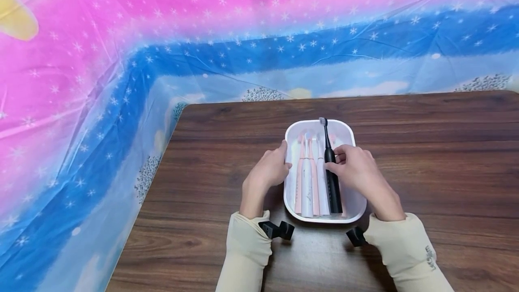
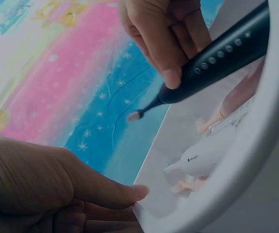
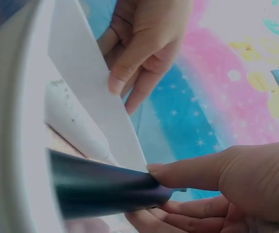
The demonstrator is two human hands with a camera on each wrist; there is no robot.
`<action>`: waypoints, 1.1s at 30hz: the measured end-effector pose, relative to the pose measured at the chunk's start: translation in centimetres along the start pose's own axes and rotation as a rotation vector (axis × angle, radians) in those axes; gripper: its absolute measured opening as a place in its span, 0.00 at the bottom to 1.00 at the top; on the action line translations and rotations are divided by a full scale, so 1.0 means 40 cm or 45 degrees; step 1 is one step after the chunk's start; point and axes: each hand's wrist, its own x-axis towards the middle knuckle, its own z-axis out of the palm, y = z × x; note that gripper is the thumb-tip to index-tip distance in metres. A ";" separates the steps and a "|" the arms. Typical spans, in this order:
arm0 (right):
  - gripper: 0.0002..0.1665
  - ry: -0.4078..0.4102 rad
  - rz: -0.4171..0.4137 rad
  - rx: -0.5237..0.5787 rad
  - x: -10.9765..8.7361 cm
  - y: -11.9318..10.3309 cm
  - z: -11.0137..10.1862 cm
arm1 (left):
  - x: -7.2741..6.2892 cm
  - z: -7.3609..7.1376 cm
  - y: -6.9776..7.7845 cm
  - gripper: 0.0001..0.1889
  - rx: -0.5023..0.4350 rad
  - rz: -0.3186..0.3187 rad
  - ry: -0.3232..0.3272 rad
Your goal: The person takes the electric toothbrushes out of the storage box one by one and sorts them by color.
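Note:
A black electric toothbrush [image 1: 333,188] slants over the right side of a white plastic tray [image 1: 324,221], its bristle head at the far rim. My right hand [image 1: 358,166] pinches its handle near the neck, thumb on one side and fingers on the other. My left hand [image 1: 267,168] holds the tray's left wall, thumb over the rim and the other fingers outside. Inside the tray lie a white electric toothbrush [image 1: 307,188], a pink toothbrush [image 1: 299,188] and several more in white and pink, side by side with heads pointing away. The black toothbrush partly covers a pink one at the right.
The tray stands on a dark wood-grain table [image 1: 202,170]. A pink and blue patterned cloth [image 1: 259,48] hangs behind the table and along its left side. Black wrist mounts [image 1: 279,230] sit at both cream sleeves [image 1: 247,247], close to the tray's near edge.

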 end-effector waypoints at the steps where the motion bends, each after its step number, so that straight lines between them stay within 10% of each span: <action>1: 0.18 0.006 0.002 0.018 -0.001 0.000 -0.004 | 0.000 0.000 0.000 0.33 -0.003 -0.003 -0.001; 33: 0.26 0.622 0.032 0.428 0.008 0.073 -0.146 | -0.002 -0.003 0.003 0.34 -0.047 -0.044 -0.025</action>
